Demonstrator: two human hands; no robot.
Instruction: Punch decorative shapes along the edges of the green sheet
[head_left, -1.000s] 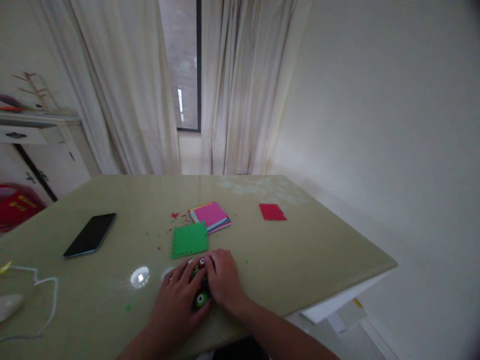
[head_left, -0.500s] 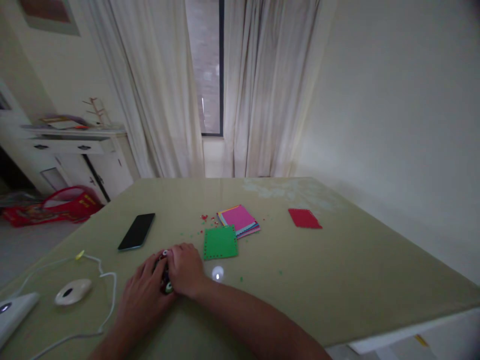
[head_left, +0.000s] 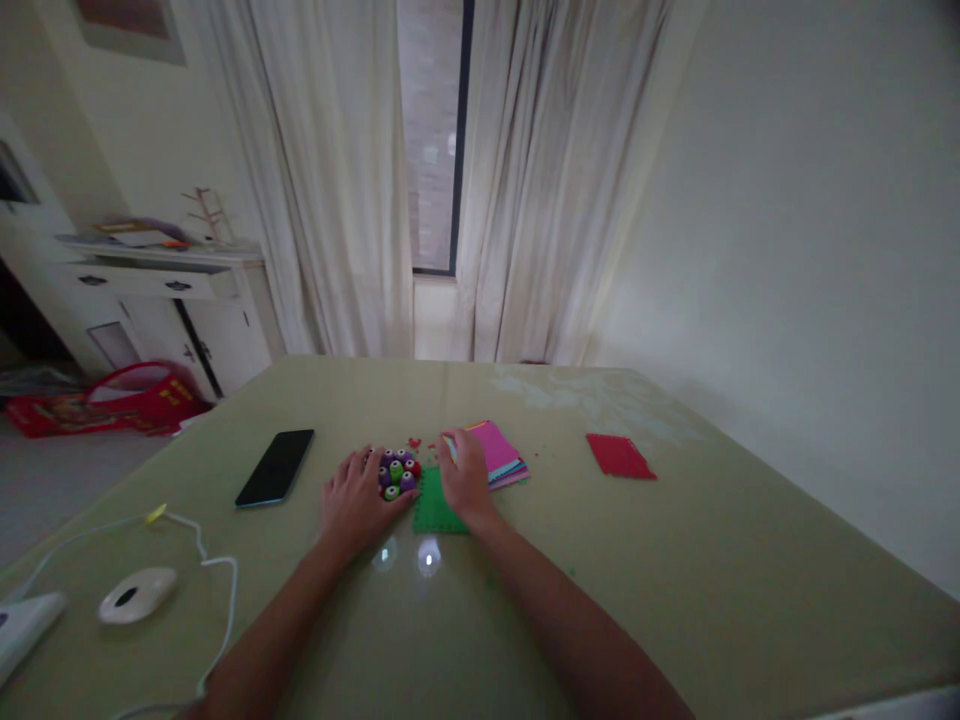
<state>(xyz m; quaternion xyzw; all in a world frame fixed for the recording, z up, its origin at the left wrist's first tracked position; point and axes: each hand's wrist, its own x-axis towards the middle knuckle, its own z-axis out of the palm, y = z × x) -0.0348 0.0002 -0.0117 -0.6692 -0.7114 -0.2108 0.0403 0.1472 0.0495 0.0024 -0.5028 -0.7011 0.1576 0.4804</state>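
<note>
My left hand [head_left: 358, 503] curves around the left side of a tight cluster of small round punches [head_left: 397, 470], purple, green and red with white tops. Its thumb stretches along their near side. The cluster stands against the left edge of a green paper square [head_left: 437, 508] with small holes along its border. Over the right part of that square is my right hand [head_left: 468, 480], its fingers bent down and close together. What lies under those fingertips is hidden. A stack of coloured paper squares [head_left: 497, 447], pink on top, sits just behind the right hand.
A black phone [head_left: 275, 468] lies left of the hands. Nearer the left edge are a white oval device [head_left: 138, 596] and a white cable [head_left: 229, 610]. A red paper square [head_left: 620, 456] lies to the right. Tiny red and green paper bits [head_left: 414, 442] are scattered about.
Both hands have moved forward and to the right, bringing the punches beside the green square. My right hand has left the cluster and come over the green paper. The view has shifted slightly.
</note>
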